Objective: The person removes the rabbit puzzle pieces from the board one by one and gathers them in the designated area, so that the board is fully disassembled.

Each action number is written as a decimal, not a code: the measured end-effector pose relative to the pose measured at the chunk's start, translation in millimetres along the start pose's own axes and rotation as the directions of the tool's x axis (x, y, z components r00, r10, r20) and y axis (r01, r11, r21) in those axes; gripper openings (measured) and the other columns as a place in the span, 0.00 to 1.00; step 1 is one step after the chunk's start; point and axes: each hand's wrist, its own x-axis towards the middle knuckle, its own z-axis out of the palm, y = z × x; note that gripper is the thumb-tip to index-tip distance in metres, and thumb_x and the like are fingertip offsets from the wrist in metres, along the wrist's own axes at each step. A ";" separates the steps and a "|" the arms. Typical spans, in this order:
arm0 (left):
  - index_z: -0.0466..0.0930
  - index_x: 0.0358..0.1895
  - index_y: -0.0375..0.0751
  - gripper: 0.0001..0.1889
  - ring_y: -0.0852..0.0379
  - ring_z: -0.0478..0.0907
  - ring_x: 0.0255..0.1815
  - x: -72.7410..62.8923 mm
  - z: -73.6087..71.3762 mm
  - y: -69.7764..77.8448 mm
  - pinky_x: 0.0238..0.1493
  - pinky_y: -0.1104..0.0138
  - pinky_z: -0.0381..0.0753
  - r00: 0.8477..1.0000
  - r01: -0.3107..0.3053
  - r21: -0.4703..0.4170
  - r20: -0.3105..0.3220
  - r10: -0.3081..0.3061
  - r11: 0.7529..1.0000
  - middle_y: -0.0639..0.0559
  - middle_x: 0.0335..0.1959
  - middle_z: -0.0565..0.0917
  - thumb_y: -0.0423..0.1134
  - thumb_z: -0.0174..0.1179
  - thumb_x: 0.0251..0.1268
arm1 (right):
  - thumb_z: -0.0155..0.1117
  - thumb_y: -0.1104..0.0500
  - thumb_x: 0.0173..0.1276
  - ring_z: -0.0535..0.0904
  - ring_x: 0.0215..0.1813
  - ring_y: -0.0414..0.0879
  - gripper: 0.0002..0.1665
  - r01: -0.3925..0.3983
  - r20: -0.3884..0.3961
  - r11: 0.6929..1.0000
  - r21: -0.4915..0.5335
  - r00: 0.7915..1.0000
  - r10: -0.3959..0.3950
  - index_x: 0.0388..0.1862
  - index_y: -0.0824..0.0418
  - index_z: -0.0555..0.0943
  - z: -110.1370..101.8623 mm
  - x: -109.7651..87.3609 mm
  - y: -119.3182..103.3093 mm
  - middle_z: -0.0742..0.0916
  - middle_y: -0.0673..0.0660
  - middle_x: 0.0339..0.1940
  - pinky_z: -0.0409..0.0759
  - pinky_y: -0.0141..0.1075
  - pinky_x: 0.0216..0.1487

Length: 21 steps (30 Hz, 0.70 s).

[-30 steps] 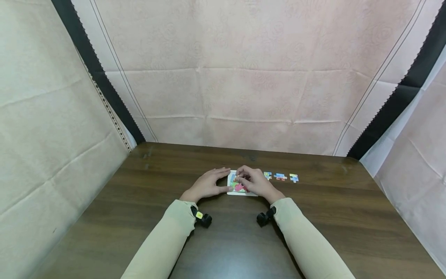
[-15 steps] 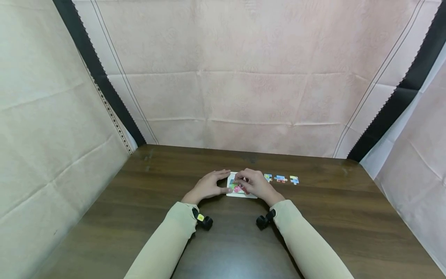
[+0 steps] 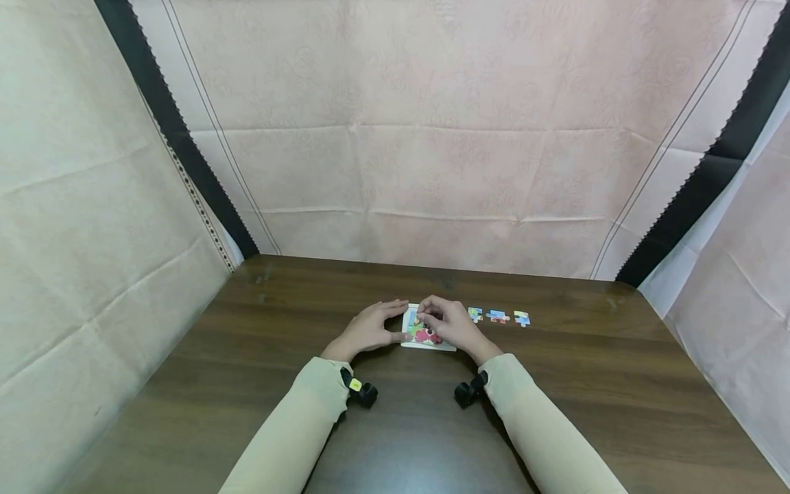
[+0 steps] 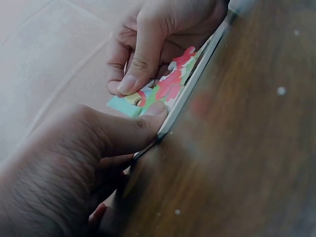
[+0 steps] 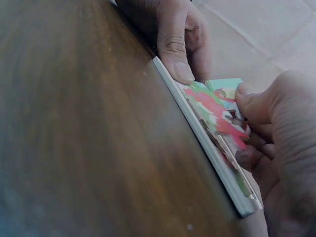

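In the head view a small jigsaw board point(image 3: 426, 347) with a white rim lies on the table. Its picture has pink-red and green parts. My left hand point(image 3: 367, 326) holds the board's left side, the thumb pressing on the near corner point(image 4: 157, 109) and the fingers at the far corner. Over the board, my right hand point(image 3: 455, 324) pinches a jigsaw piece with teal and yellow on it point(image 5: 223, 84) between thumb and fingers. The hand covers much of that piece. How far it sits in the picture I cannot tell.
To the right of the board lie three loose jigsaw pieces, a near one point(image 3: 474, 314), a middle one point(image 3: 497, 316) and a far one point(image 3: 522, 318). The brown wooden table point(image 3: 278, 412) ends at a pale cloth wall point(image 3: 432, 171).
My right fingers dipped low over the board half a second ago and now stand slightly higher, showing more of the pink-red picture. The left hand keeps its place on the board.
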 end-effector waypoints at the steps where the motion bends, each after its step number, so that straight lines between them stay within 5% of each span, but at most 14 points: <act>1: 0.65 0.77 0.54 0.40 0.44 0.57 0.78 -0.1 -0.2 -0.1 0.75 0.45 0.56 1.000 0.000 0.000 -0.002 0.000 1.000 0.53 0.78 0.64 0.62 0.65 0.63 | 0.62 0.54 0.76 0.78 0.20 0.46 0.04 -0.017 0.006 1.000 0.012 1.000 0.017 0.44 0.51 0.82 -0.1 0.4 -1.0 0.86 0.48 0.30 0.80 0.40 0.23; 12: 0.64 0.78 0.53 0.40 0.44 0.57 0.78 -4.2 0.6 -2.6 0.76 0.46 0.55 0.999 -0.039 0.041 -0.007 0.039 0.998 0.52 0.78 0.63 0.62 0.62 0.66 | 0.60 0.55 0.77 0.69 0.16 0.45 0.06 -0.142 0.097 0.983 0.117 0.987 0.131 0.46 0.55 0.82 5.5 2.1 -16.5 0.88 0.52 0.33 0.72 0.37 0.16; 17: 0.63 0.78 0.54 0.40 0.45 0.57 0.78 -3.2 2.1 -1.3 0.76 0.47 0.55 0.999 -0.033 0.069 -0.011 0.034 0.997 0.53 0.78 0.63 0.65 0.60 0.66 | 0.61 0.56 0.77 0.72 0.14 0.44 0.03 -0.068 0.024 0.998 -0.018 0.997 0.068 0.44 0.52 0.81 8.5 1.9 -13.7 0.87 0.50 0.31 0.74 0.37 0.15; 21: 0.62 0.78 0.54 0.41 0.46 0.57 0.78 -1.4 2.2 -1.5 0.76 0.47 0.55 0.999 -0.032 0.078 -0.007 0.032 0.996 0.54 0.78 0.63 0.66 0.60 0.65 | 0.62 0.54 0.76 0.79 0.23 0.47 0.04 0.023 -0.022 1.000 -0.005 0.999 -0.023 0.45 0.51 0.82 0.4 1.5 -4.1 0.88 0.51 0.33 0.80 0.39 0.23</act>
